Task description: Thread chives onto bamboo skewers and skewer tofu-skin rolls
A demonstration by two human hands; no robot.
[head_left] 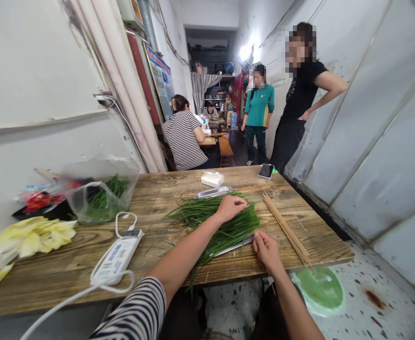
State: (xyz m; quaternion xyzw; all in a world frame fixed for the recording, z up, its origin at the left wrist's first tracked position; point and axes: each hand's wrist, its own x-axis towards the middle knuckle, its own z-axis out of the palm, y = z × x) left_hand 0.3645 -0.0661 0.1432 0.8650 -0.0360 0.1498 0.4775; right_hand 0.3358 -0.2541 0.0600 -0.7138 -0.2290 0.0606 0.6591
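A heap of long green chives (207,219) lies across a metal tray (234,246) in front of me. My left hand (231,208) is over the right part of the heap, its fingers closed in a pinch; whatever is between them is too small to make out. At the tray's near right corner, my right hand (266,246) is closed with thumb and finger together. A thin bamboo skewer (272,285) sticks out below that hand, towards the table's front edge. To the right, a bundle of bamboo skewers (286,227) lies slanted on the wooden table (151,189).
Behind the chives are a white tissue pack (212,178) and a phone (265,171). At left stand a power strip (117,257) with its cable, a plastic bag of greens (99,196) and yellow leaves (33,236). Several people are beyond the table. A green basin (319,289) is on the floor.
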